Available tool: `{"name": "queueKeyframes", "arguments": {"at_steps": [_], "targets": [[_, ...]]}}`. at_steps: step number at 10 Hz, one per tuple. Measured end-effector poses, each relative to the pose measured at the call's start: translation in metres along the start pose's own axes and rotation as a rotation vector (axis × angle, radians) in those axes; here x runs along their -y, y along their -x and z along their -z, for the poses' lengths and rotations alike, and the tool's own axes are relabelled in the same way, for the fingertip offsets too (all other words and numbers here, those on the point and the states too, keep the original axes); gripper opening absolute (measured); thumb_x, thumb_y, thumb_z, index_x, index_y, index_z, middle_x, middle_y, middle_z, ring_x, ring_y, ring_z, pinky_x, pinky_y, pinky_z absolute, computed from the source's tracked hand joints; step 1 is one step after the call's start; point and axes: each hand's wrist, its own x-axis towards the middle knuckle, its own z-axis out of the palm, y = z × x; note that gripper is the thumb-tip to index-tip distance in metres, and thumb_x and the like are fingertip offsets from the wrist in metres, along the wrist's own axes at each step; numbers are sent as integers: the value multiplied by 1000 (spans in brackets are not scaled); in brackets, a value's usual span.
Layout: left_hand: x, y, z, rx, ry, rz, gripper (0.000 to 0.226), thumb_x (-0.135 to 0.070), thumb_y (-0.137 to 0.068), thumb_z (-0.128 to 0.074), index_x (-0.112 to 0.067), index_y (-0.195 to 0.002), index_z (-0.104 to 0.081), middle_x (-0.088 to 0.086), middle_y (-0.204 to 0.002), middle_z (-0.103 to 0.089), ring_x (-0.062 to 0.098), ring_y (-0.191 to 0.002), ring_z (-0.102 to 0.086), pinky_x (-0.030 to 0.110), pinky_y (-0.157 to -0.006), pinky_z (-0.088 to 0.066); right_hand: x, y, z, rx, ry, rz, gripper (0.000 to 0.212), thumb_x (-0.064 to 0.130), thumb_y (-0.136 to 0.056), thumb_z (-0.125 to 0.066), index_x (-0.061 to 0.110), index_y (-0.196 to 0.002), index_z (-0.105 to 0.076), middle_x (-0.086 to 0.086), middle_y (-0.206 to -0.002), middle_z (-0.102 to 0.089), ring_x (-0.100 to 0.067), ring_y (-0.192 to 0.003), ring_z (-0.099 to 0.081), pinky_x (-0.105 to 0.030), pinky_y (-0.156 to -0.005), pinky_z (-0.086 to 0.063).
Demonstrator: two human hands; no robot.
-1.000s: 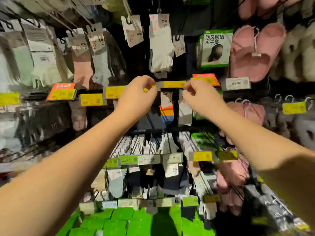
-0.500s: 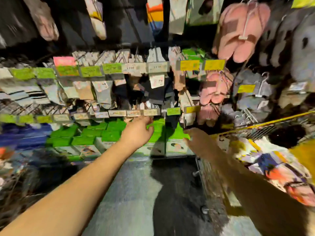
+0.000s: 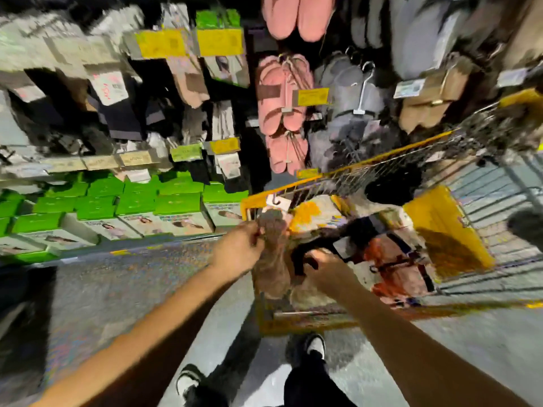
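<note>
Over the near left corner of the yellow wire cart (image 3: 382,156): left hand (image 3: 238,248) pinches the upper part of a brown sock pair (image 3: 273,261), fingers curled on the fabric. The pair hangs down against the cart's corner. A white card (image 3: 278,203) with a dark hook sits at the top of the pair; any print on it is too blurred to read.

Right hand (image 3: 326,272) is just beside it, inside the cart, fingers curled round a black item (image 3: 302,255). It looks like cloth, but I cannot tell what it is. A pale label shows just beyond it, unreadable.

Cart contents: printed packets (image 3: 390,259) in orange, white and dark colours, smeared by motion. No brand can be made out. The hinged yellow flap (image 3: 440,227) stands at the far side.

Rack behind:
- Yellow price tags (image 3: 161,44) along the hook rails, plus one more in front of the pink slippers (image 3: 282,107). Print is visible as grey marks only, not legible.
- Hung socks (image 3: 117,113), dark and pale, carry white cards with pink marks, unreadable.
- Grey slippers (image 3: 346,92) hang on a white hanger to the right of the pink ones.
- Green boxes (image 3: 135,201) are stacked low, each front face showing a small picture of a person. The text is too small to read.

Whole frame is blurred. Left rack edge and the cart's right end are cut off. Two dark shoes (image 3: 316,345) with white toes show on the grey floor (image 3: 117,289) at bottom.
</note>
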Motion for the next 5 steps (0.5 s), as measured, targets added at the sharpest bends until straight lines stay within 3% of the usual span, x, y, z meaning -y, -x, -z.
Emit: {"name": "queueKeyframes", "arguments": {"at_steps": [1, 2, 3, 4, 5], "targets": [[-55, -16, -37, 117, 70, 59, 55, -43, -79, -39, -7, -109, -67, 20, -116, -67, 34, -109, -63, 36, -90, -49, -47, -13, 35, 43, 14, -54, 33, 28, -99, -52, 11, -125, -62, -12, -124, -61, -32, -118, -57, -37, -93, -45], [-99, -36, -69, 146, -27, 108, 19, -22, -101, -52, -11, -89, -62, 26, -97, -63, 39, -88, -61, 16, -63, -49, -96, -32, 68, 25, -63, -146, 29, 26, -102, -50, 7, -119, -64, -15, -117, -63, -33, -110, -58, -37, -86, -43], [-121, -78, -110, 129, 246, 206, 21, -30, -100, -53, -16, -100, -67, 17, -105, -69, 34, -97, -65, 25, -80, -52, -139, -59, 94, -6, -239, -294, 26, 29, -102, -47, 15, -114, -65, -15, -114, -66, -31, -99, -61, -32, -78, -46], [-151, -129, -137, 174, 285, 173, 15, -26, -97, -56, -19, -95, -69, 13, -98, -71, 29, -92, -64, 34, -71, -46, -207, -110, 111, -51, -406, -468, 36, 20, -104, -44, 13, -139, -50, -14, -127, -61, -27, -118, -58, -24, -80, -38], [-187, -176, -159, 199, 386, 215, 15, -26, -98, -53, -18, -100, -65, 4, -85, -65, 19, -75, -61, 24, -56, -39, -228, -138, 141, -246, -1126, -679, 36, 38, -103, -49, 9, -120, -62, -7, -100, -64, -26, -89, -64, -30, -72, -48]]}}
